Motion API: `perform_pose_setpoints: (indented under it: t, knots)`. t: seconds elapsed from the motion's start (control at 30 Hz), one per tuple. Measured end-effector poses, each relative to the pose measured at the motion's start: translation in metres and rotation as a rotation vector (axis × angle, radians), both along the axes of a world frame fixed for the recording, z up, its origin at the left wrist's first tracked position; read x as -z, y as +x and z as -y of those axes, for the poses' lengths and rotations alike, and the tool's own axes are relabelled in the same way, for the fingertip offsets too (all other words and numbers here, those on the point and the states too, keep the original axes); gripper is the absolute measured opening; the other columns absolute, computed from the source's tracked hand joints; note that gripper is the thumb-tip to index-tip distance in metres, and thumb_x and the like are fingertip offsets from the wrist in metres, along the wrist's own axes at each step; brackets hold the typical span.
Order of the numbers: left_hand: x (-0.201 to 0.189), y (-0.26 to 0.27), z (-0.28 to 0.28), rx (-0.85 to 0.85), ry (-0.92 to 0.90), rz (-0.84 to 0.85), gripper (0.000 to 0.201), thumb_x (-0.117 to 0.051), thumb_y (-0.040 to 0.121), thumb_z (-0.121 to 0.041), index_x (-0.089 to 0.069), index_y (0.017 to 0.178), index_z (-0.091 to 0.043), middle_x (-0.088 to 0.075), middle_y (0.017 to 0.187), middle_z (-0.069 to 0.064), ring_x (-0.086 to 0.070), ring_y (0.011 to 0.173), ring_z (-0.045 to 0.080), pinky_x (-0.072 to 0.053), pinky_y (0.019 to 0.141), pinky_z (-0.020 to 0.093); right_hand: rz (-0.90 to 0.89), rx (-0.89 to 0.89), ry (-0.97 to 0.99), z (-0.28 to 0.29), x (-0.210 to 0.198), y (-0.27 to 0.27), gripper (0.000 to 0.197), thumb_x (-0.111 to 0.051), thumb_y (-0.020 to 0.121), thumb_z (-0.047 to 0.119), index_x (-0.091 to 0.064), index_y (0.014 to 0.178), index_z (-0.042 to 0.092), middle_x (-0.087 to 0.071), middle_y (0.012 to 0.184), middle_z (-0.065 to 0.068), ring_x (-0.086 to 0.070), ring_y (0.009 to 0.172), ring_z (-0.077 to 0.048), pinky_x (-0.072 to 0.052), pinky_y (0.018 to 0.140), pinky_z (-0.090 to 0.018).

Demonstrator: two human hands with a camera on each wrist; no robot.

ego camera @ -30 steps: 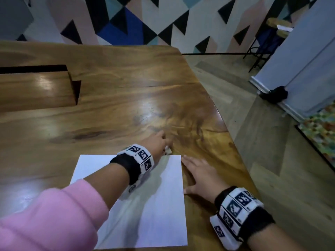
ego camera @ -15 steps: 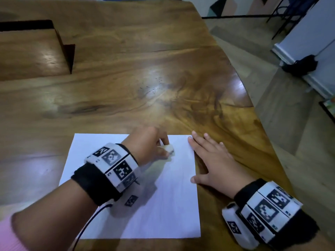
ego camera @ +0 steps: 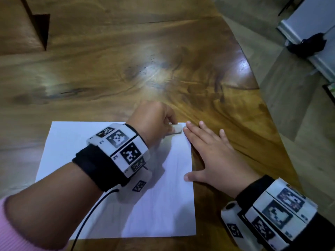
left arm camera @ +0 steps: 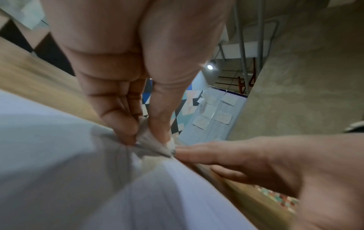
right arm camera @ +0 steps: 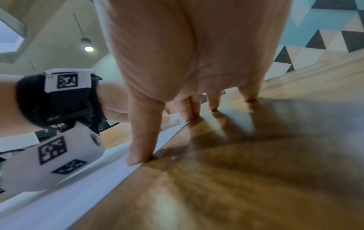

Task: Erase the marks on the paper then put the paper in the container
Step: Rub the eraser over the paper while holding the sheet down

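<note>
While the left hand (ego camera: 154, 120) pinches a small white eraser (ego camera: 175, 128) between thumb and curled fingers (left arm camera: 118, 124), the eraser's lower edge presses on the paper (ego camera: 163, 205) at that sheet's far right corner, toward 1 o'clock from its centre. Seen from the left wrist, the paper (left arm camera: 69, 171) puckers into faint creases around the eraser (left arm camera: 151, 140), whose tip looks grey and worn. No marks can be made out on the sheet in the blur.

At 3 o'clock of the paper, the right hand (ego camera: 215, 160) lies flat on the desk (ego camera: 108, 73), palm down, fingers (ego camera: 203, 127) straight and slightly spread. Its index fingertip sits just beside the eraser at the sheet's corner, and its thumb rests on the paper's right edge, nearer the person. The right wrist view shows the thumb tip pressing on that edge, with the other fingers (right arm camera: 214, 101) planted on bare wood.

The white sheet lies flat near the desk's front edge, at 6 o'clock of the head view, with the left forearm crossing over it. Both wrists wear black bands carrying white blocks printed with square black patterns; a thin black cable (ego camera: 90, 214) trails from the left one across the paper. A pink sleeve (ego camera: 10, 229) covers the left arm at 8 o'clock. Dark specks (ego camera: 145, 66) dot the glossy wood at 12 o'clock of the sheet.
</note>
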State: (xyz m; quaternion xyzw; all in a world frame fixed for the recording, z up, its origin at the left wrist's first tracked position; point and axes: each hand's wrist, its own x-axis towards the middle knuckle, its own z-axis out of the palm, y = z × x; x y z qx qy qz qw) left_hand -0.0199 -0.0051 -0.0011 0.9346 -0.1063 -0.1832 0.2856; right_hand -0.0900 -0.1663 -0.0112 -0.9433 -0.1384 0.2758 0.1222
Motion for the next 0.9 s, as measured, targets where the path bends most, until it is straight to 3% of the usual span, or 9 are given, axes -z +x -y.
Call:
perform_pose_setpoints:
  t: [0.17, 0.33, 0.43, 0.53, 0.63, 0.73, 0.9]
  knots:
    - [-0.001, -0.022, -0.005, 0.158, 0.037, -0.093, 0.012, -0.073, 0.07, -0.03, -0.068, 0.07, -0.019, -0.053, 0.055, -0.012, -0.047, 0.052, 0.001, -0.034, 0.05, 0.004, -0.012, -0.013, -0.025, -0.001, -0.001, 0.0, 0.119, -0.07, 0.068, 0.058, 0.014, 0.148, 0.03, 0.026, 0.151, 0.022, 0.029, 0.13, 0.005, 0.014, 0.112, -0.039]
    - [-0.002, -0.001, 0.0, 0.007, 0.03, -0.005, 0.014, -0.067, 0.076, -0.024, -0.068, 0.088, -0.019, -0.058, 0.065, -0.004, -0.055, 0.069, 0.013, -0.037, 0.063, 0.02, -0.032, -0.001, -0.041, -0.003, -0.003, 0.0, 0.123, -0.072, 0.066, 0.058, 0.015, 0.148, 0.03, 0.027, 0.15, 0.024, 0.029, 0.132, 0.003, 0.015, 0.113, -0.039]
    - [-0.002, -0.021, -0.005, 0.175, 0.052, 0.002, 0.011, -0.065, 0.075, -0.025, -0.069, 0.083, -0.019, -0.056, 0.066, -0.006, -0.051, 0.066, 0.013, -0.031, 0.053, 0.015, -0.046, 0.008, -0.043, -0.004, -0.004, 0.002, 0.124, -0.073, 0.064, 0.058, 0.014, 0.148, 0.031, 0.029, 0.143, 0.03, 0.029, 0.132, 0.004, 0.015, 0.113, -0.039]
    - [-0.003, -0.042, -0.01, 0.32, 0.07, -0.065, 0.015, -0.063, 0.075, -0.024, -0.069, 0.089, -0.022, -0.058, 0.07, -0.008, -0.045, 0.067, 0.005, -0.03, 0.054, 0.006, -0.047, 0.008, -0.042, -0.005, -0.005, 0.002, 0.125, -0.074, 0.063, 0.059, 0.013, 0.148, 0.031, 0.029, 0.142, 0.032, 0.029, 0.131, 0.005, 0.015, 0.114, -0.039]
    - [-0.004, -0.021, -0.008, 0.19, 0.036, -0.017, 0.016, -0.066, 0.076, -0.029, -0.07, 0.091, -0.023, -0.058, 0.069, -0.005, -0.047, 0.066, 0.008, -0.03, 0.054, 0.014, -0.057, 0.012, -0.039, -0.006, -0.006, 0.002, 0.124, -0.075, 0.063, 0.057, 0.011, 0.149, 0.03, 0.03, 0.137, 0.032, 0.029, 0.129, 0.006, 0.014, 0.114, -0.039]
    - [-0.002, -0.005, -0.001, 0.091, 0.023, 0.027, 0.019, -0.066, 0.078, -0.031, -0.069, 0.093, -0.021, -0.05, 0.059, -0.011, -0.053, 0.071, 0.011, -0.031, 0.061, 0.017, -0.049, 0.014, -0.038, -0.006, -0.006, 0.001, 0.124, -0.074, 0.063, 0.058, 0.011, 0.149, 0.031, 0.025, 0.148, 0.028, 0.028, 0.13, 0.006, 0.014, 0.113, -0.038]
    - [-0.003, -0.034, -0.007, 0.183, 0.017, -0.115, 0.016, -0.065, 0.071, -0.022, -0.072, 0.085, -0.022, -0.057, 0.064, -0.011, -0.054, 0.069, 0.011, -0.038, 0.062, 0.019, -0.04, 0.016, -0.037, -0.006, -0.004, 0.001, 0.125, -0.075, 0.062, 0.058, 0.009, 0.149, 0.031, 0.022, 0.151, 0.026, 0.028, 0.13, 0.005, 0.014, 0.113, -0.037]
